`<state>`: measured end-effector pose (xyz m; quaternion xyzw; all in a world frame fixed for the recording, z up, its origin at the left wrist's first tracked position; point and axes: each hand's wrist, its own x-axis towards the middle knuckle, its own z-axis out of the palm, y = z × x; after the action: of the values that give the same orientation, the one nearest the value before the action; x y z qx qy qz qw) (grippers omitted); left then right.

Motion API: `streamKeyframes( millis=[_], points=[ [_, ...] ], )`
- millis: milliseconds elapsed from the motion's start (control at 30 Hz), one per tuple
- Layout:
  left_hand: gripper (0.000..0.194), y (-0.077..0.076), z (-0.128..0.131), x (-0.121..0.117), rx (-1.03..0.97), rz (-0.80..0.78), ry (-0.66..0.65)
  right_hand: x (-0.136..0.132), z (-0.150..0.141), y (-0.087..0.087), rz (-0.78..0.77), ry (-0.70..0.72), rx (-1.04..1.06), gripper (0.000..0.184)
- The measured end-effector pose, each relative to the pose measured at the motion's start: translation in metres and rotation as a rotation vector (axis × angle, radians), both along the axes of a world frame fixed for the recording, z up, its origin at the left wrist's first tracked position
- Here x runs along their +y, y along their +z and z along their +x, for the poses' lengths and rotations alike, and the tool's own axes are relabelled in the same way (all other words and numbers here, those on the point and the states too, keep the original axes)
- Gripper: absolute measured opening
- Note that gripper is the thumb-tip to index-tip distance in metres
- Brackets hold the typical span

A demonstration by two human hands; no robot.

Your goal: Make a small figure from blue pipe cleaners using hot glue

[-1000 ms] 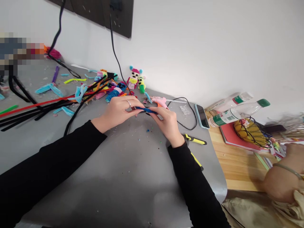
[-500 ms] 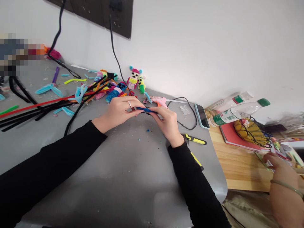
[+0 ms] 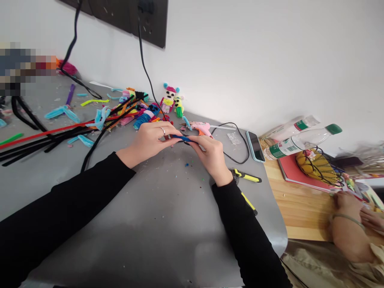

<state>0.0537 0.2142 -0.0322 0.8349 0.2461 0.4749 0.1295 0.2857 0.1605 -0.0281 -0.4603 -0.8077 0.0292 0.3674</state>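
A short blue pipe cleaner piece (image 3: 182,138) is stretched between my two hands above the grey table (image 3: 156,232). My left hand (image 3: 153,139), a ring on one finger, pinches its left end. At the other end, the fingertips of my right hand (image 3: 208,150) are closed on it. Something dark shows just under the blue strip, too small to make out. Behind my hands lie a pink glue gun (image 3: 202,128) and a heap of pipe cleaner pieces with a blue wrapped bundle (image 3: 147,116). Two small pipe cleaner dolls (image 3: 168,98) stand against the wall.
Long black and red pipe cleaners (image 3: 60,132) lie at left. Yellow-handled pliers (image 3: 247,176), a phone (image 3: 255,146) and a plastic bottle (image 3: 303,142) are at right. Another person's arm (image 3: 349,224) rests at the wooden table (image 3: 300,204). Black cords (image 3: 144,64) hang at the wall.
My hands stay almost in place, with the blue strip shifting slightly between the fingers. Small bits have appeared on the table below. The other person's arm at right has moved about.
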Motion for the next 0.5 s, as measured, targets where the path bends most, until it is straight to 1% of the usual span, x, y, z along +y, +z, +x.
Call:
streamKeyframes(
  millis=[233,400,500],
  points=[
    [0.014,-0.0009,-0.0007,0.0007,0.019,0.007,0.019,-0.0008,-0.0007,0.0025,-0.026,-0.005,-0.028,0.026],
    [0.012,-0.0014,0.0001,0.0010,-0.007,0.029,0.005,-0.0017,-0.0012,0.0025,0.007,0.005,-0.031,0.026],
    [0.016,-0.0015,0.0002,0.0005,0.006,0.024,0.019,-0.0009,-0.0002,0.0007,0.026,0.004,-0.037,0.026]
  ],
)
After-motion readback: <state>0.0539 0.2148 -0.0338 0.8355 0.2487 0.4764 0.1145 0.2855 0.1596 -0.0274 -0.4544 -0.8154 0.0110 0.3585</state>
